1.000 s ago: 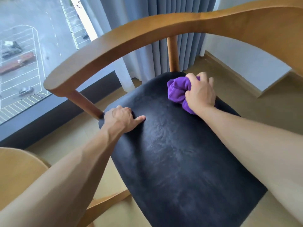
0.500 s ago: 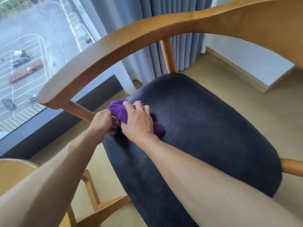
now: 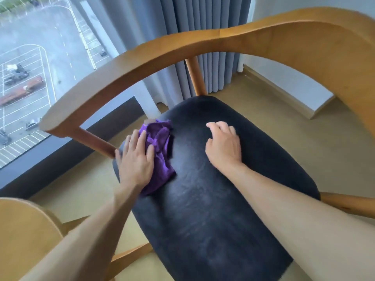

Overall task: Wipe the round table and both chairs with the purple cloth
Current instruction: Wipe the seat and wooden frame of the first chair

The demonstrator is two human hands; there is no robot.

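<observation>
A wooden chair with a curved backrest point(image 3: 182, 47) and a black padded seat point(image 3: 213, 209) fills the view. The crumpled purple cloth point(image 3: 162, 151) lies on the seat's left edge. My left hand point(image 3: 136, 161) presses flat on the cloth's left side with straight fingers. My right hand point(image 3: 223, 145) rests on the seat to the right of the cloth, fingers loosely curled, holding nothing. A rounded wooden surface point(image 3: 22, 240), perhaps the table or the other chair, shows at the lower left.
A floor-to-ceiling window point(image 3: 40, 78) is at the left, with grey curtains point(image 3: 203, 27) behind the chair. A white wall with skirting point(image 3: 284, 86) runs at the right. Beige floor point(image 3: 304, 128) surrounds the chair.
The cloth passed from my right hand to my left at the seat's left edge. My right hand let go and moved right onto the bare seat.
</observation>
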